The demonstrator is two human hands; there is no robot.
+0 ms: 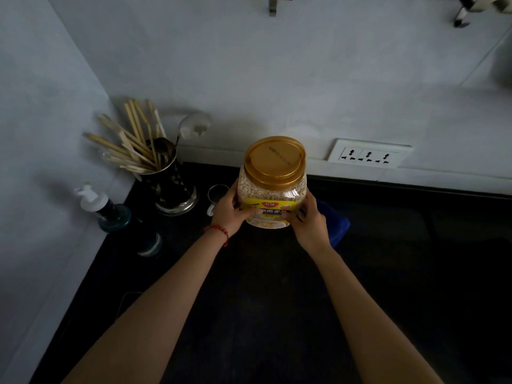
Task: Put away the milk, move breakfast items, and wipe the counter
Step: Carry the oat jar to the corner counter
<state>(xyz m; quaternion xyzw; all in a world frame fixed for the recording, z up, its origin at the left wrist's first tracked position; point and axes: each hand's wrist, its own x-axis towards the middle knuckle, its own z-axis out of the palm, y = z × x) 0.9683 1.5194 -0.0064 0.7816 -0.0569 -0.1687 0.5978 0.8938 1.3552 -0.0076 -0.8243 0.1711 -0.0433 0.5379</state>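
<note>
A clear plastic jar of oats (pixel 273 189) with a gold lid and a yellow label stands upright near the back of the black counter (pixel 277 300). My left hand (pixel 230 210) grips its left side and my right hand (pixel 307 220) grips its right side, fingers curled round the lower body. A blue cloth (pixel 336 225) lies on the counter just right of the jar, partly hidden behind my right hand. No milk is in view.
A metal holder of chopsticks and spoons (pixel 166 178) stands in the back left corner. A small glass (pixel 217 195) sits left of the jar. A pump bottle (pixel 108 209) and another dark bottle (pixel 149 239) stand along the left wall. A wall socket (pixel 368 155) is behind.
</note>
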